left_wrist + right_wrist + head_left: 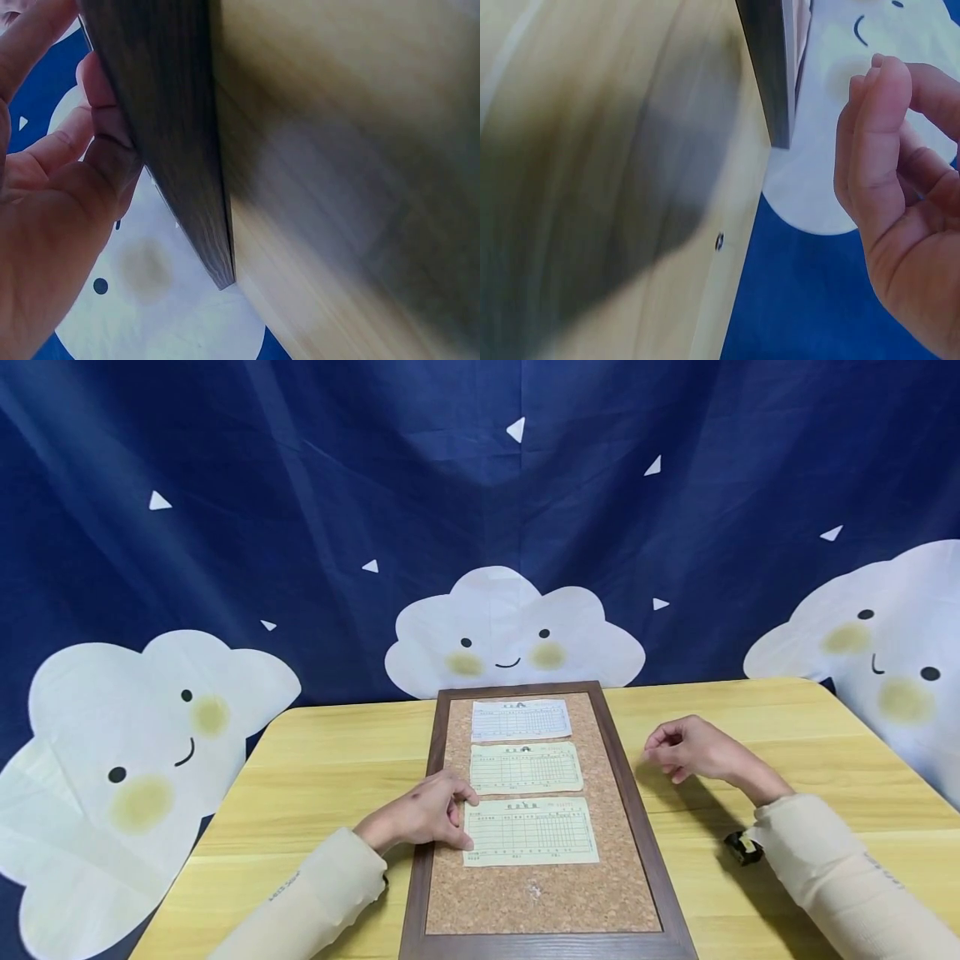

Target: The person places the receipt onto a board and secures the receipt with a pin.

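A cork board (480,897) with a dark wooden frame lies on the table, and three printed paper forms are laid out on it in a column. The top form (517,727) is whitish-blue; the middle form (525,770) and the lowest form (532,835) are pale yellow-green. My left hand (427,810) reaches over the frame's left side and holds the lowest form by its left edge, thumb at the lower corner, index finger at the upper. Beside the frame's right side, my right hand (697,747) hovers with curled fingers, thumb and index fingertips close together. Whether something tiny sits there is unclear.
The light wood table (337,760) extends on both sides of the board. A small dark thing (719,241) lies near its edge in the right wrist view. A pale spot (534,887) marks the lower cork. Behind hangs a blue cloud-print curtain (337,485).
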A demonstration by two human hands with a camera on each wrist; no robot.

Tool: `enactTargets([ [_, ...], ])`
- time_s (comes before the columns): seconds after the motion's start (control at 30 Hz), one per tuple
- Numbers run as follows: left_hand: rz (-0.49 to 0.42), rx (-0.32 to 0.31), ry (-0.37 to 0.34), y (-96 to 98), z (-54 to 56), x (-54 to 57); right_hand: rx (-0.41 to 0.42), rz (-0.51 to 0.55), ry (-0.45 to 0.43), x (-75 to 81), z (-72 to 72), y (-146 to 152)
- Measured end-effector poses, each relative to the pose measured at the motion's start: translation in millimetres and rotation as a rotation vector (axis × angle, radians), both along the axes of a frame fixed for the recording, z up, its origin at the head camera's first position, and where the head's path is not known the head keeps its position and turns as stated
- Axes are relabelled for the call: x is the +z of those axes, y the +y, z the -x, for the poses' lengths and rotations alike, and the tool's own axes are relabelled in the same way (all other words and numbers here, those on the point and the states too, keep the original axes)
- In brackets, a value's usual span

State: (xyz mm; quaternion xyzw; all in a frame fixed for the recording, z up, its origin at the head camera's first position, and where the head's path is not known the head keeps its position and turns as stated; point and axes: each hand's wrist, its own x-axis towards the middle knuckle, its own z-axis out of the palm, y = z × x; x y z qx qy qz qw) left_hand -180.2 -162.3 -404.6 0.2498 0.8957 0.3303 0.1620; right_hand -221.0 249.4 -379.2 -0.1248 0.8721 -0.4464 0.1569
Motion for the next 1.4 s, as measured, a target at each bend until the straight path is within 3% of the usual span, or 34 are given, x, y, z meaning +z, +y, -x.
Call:
enactTargets([
  [0.33, -0.007, 0.007, -0.002, 1.2, -0.2, 0.8, -0.084, -0.028, 0.004, 8.3, 13.2, 34.4],
  [0.6, -0.003, 0.006, -0.007, 1.4, -1.0, 0.5, -0.13, -0.052, -0.01, 5.0, 23.3, 56.9],
  [1.4, -0.022, 0.022, -0.025, 1.8, -1.5, 0.7, -0.158, -0.085, -0.079, -17.1, 41.8, 57.8],
])
